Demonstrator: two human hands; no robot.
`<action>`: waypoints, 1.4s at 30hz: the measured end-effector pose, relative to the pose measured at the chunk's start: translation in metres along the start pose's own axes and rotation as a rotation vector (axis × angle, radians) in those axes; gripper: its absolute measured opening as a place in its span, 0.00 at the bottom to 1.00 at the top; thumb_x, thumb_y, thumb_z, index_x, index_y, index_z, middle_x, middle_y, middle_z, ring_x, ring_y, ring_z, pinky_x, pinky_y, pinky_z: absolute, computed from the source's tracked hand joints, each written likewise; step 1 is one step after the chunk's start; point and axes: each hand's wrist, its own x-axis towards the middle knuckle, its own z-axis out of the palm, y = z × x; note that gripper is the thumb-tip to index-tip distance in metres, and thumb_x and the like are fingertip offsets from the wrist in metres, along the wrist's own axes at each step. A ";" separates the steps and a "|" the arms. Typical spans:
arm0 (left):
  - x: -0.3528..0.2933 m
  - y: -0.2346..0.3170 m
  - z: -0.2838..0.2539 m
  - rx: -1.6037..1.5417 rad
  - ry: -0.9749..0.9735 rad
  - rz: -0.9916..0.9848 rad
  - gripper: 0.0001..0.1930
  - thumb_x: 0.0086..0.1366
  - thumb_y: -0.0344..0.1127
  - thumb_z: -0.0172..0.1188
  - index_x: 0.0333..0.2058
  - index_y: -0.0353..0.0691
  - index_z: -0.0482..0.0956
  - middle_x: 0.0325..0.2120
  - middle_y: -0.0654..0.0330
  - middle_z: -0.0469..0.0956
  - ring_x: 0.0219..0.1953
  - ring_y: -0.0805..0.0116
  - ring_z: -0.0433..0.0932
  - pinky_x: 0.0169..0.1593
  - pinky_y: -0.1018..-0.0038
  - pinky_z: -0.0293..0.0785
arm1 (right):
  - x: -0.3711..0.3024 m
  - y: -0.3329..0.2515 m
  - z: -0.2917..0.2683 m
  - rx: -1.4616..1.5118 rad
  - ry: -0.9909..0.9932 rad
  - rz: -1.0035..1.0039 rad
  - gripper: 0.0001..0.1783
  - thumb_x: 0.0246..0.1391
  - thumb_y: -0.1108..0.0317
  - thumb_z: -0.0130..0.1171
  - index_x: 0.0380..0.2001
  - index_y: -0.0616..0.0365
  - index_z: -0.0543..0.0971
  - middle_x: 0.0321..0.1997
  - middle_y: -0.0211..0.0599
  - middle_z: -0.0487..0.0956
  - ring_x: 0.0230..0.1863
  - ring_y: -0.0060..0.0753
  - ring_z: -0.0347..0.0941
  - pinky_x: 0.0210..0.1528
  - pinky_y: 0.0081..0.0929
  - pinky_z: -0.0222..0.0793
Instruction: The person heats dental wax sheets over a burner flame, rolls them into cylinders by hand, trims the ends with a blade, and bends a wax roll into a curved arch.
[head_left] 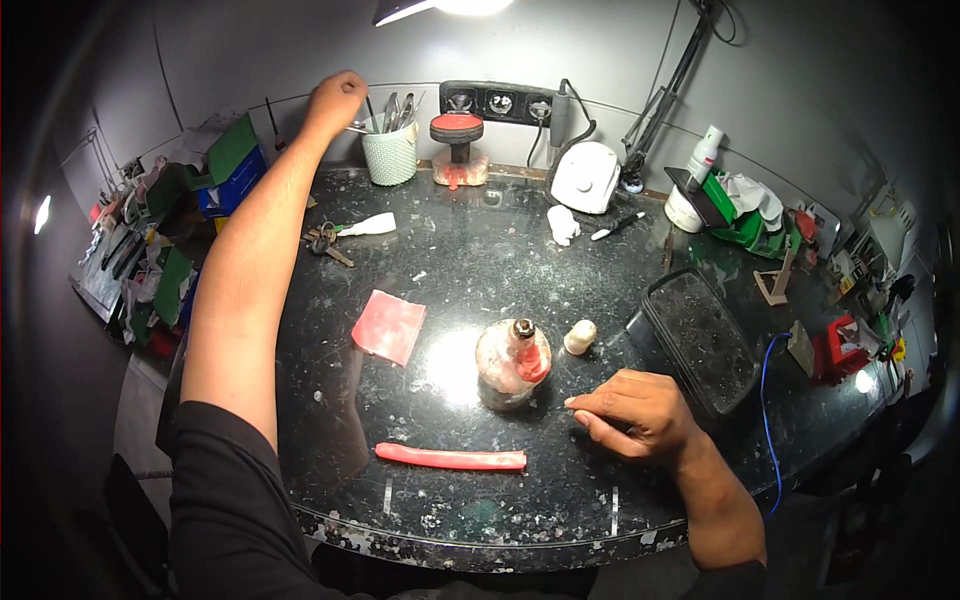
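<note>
My left hand [340,97] is stretched out to the far left, its fingers closed at the pale green ribbed cup [389,158] of metal tools. A thin dark tool [371,114] rises from the cup just under the fingertips; what they grip is hard to make out. My right hand [638,415] is low over the bench, loosely curled, thumb and forefinger apart with nothing between them. Left of it stands a wax-smeared glass spirit lamp [508,372], with a whitish cap [580,337] beside it. A pink wax sheet [390,327] and a pinkish-red wax stick [450,457] lie farther left.
A black lidded box [703,340] stands right of my right hand, beside a blue cable [767,420]. Keys [330,243], a red-topped stand [458,150], a white device [586,178] and a black-and-white pen [618,226] occupy the back. Cluttered bins [750,225] line the right.
</note>
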 end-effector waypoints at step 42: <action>-0.411 0.236 -0.027 -0.328 -0.580 0.548 0.14 0.64 0.37 0.79 0.47 0.42 0.91 0.43 0.58 0.86 0.46 0.59 0.86 0.50 0.64 0.82 | -0.082 -0.157 0.085 0.506 0.774 0.611 0.08 0.70 0.79 0.64 0.50 0.64 0.80 0.39 0.39 0.87 0.41 0.23 0.85 0.45 0.21 0.81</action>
